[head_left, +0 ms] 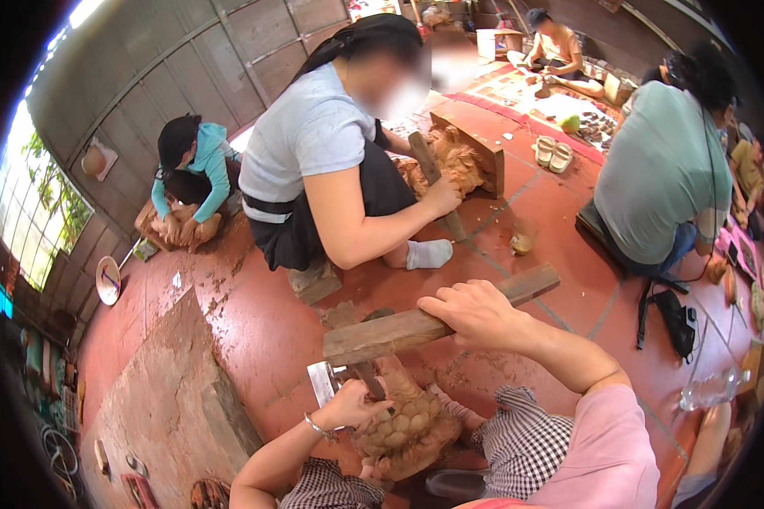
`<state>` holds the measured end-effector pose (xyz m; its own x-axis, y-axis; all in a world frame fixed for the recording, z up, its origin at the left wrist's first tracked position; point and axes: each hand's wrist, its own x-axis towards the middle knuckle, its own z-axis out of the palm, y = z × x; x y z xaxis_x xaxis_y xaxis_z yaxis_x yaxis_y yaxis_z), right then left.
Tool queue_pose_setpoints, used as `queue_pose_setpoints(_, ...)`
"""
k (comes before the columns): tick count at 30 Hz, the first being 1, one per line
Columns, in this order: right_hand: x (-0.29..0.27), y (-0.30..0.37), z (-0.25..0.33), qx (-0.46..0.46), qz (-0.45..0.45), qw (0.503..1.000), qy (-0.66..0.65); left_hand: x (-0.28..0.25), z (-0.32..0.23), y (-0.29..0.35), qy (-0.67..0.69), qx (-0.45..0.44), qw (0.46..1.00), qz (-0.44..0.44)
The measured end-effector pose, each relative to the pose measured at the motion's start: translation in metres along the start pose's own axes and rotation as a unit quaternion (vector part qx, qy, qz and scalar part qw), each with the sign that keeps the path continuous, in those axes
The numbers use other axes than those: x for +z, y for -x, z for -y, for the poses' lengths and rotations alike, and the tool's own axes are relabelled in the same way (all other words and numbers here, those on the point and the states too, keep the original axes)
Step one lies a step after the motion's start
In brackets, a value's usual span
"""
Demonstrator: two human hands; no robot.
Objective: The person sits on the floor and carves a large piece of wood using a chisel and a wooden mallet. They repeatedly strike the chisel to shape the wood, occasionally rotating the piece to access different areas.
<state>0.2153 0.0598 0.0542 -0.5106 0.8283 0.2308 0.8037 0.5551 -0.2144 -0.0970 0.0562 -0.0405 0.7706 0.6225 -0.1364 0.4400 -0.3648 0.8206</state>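
Head view: the landmark is the knobbly wooden carving [403,422], which sits low between the person's knees, its upper face covered in rounded bumps. The left hand [352,405], with a metal bracelet [317,427] at its wrist, is at the carving's upper left edge, its fingers pinching a dark chisel [366,376] that stands tilted over the carving. The right hand [474,312] is beyond the carving and to its right, fingers wrapped around a long wooden bar [382,334]. The bar's left end lies just over the chisel's top; whether they touch, I cannot tell. Left of the carving, a broad wooden slab [174,403] rests on the red tiled floor [272,352]. Well beyond the carving, a co-worker in a pale blue shirt [314,127] squats, gripping another bar [429,161] beside a second carving [454,161]. Far right of the carving lies a clear plastic bottle [711,391].
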Motion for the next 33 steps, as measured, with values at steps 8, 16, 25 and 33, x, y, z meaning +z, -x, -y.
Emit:
queue_pose_setpoints(8, 0.007, 0.000, -0.010, -0.013, -0.036, 0.999, 0.008, 0.005, -0.004, 0.000, 0.031, -0.042, 0.999, 0.012)
queue_pose_setpoints(16, 0.004, -0.002, -0.010, -0.007, -0.017, 0.999, 0.029, 0.006, -0.002, 0.001, 0.088, -0.067, 0.993, 0.030)
queue_pose_setpoints(25, 0.006, -0.005, -0.014, -0.017, -0.037, 0.999, 0.016, 0.004, 0.002, 0.002, 0.059, -0.091, 0.993, 0.042)
queue_pose_setpoints(33, 0.003, -0.011, -0.013, -0.017, -0.048, 0.999, 0.005, 0.003, 0.008, 0.001, 0.064, -0.092, 0.992, 0.061)
